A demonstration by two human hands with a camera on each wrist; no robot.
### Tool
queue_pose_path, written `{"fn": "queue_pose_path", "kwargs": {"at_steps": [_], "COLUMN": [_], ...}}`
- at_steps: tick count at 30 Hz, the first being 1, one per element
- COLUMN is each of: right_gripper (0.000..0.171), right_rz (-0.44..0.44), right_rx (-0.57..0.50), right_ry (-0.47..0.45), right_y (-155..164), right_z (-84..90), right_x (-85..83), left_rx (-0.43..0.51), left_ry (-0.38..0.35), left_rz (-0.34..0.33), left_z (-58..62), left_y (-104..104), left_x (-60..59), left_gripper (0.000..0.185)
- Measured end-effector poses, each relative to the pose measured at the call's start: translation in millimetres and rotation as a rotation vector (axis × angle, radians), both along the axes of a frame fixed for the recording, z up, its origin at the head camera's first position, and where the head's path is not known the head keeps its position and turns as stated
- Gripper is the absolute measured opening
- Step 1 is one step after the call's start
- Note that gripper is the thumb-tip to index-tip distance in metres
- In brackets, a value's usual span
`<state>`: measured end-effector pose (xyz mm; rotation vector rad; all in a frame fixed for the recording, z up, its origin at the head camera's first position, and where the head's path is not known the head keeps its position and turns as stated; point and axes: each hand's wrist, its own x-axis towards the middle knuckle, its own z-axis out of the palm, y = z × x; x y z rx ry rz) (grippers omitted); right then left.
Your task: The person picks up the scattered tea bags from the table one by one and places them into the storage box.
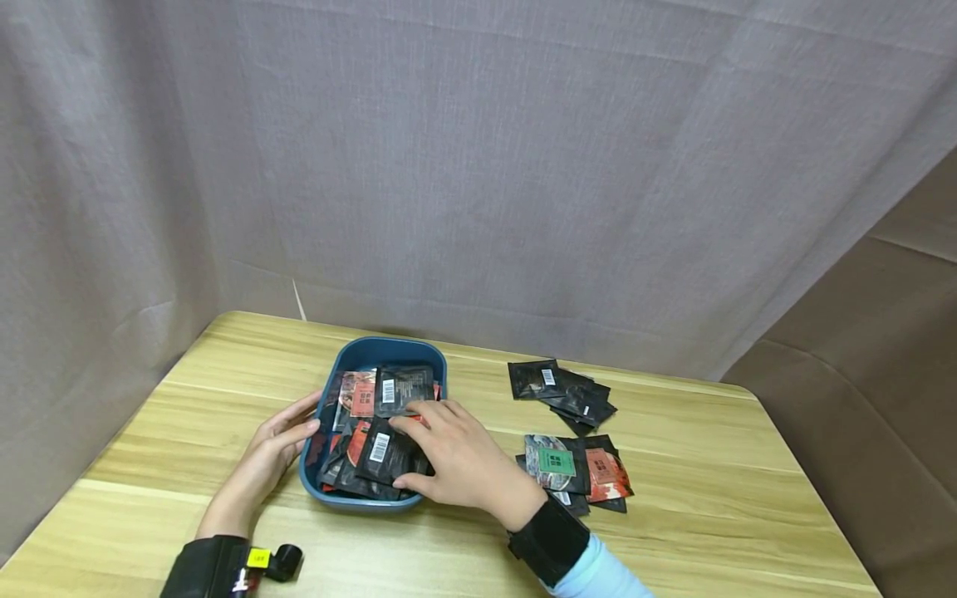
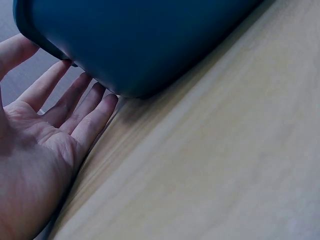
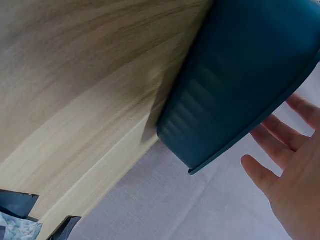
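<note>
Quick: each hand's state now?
Left hand: open, touching the blue, round-cornered plastic bin.
Right hand: over flat black rectangular packets inside; grip can't be told.

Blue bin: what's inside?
Overlapping sachets, two showing barcodes, another a red label. The right hand hides part of them; whatever lies underneath can't be seen.

Booth: grey curtains (image 1: 478, 166), wooden table (image 1: 718, 490)

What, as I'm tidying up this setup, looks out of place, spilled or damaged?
A thin pale sliver breaks the grey curtain behind the far left of the table; gap or tear, I can't tell. The sachets right of the blue bin lie askew in two loose piles, but nothing looks spilled.
</note>
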<state>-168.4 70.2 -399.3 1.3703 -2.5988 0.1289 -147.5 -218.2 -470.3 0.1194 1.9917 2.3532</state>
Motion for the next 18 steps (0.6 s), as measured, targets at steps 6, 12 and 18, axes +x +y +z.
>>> {"fn": "queue_pose_path", "kwargs": {"at_steps": [6, 12, 18], "right_gripper": [0.071, 0.078, 0.082], "right_rz": [-0.03, -0.107, -0.183], "right_rx": [-0.035, -0.098, -0.159], "right_ry": [-0.032, -0.076, -0.117], "right_y": [6, 22, 44], "right_z": [3.8, 8.3, 10.1], "right_x": [1.6, 1.6, 1.7], "left_rx": [0.002, 0.031, 0.016], "left_ry": [0.007, 0.017, 0.007], "left_rz": [-0.004, -0.001, -0.001], "left_z": [-0.1, -1.5, -1.3], "left_y": [0, 0, -1], "left_x": [-0.3, -1.0, -0.7], "left_gripper": [0.06, 0.059, 0.06]}}
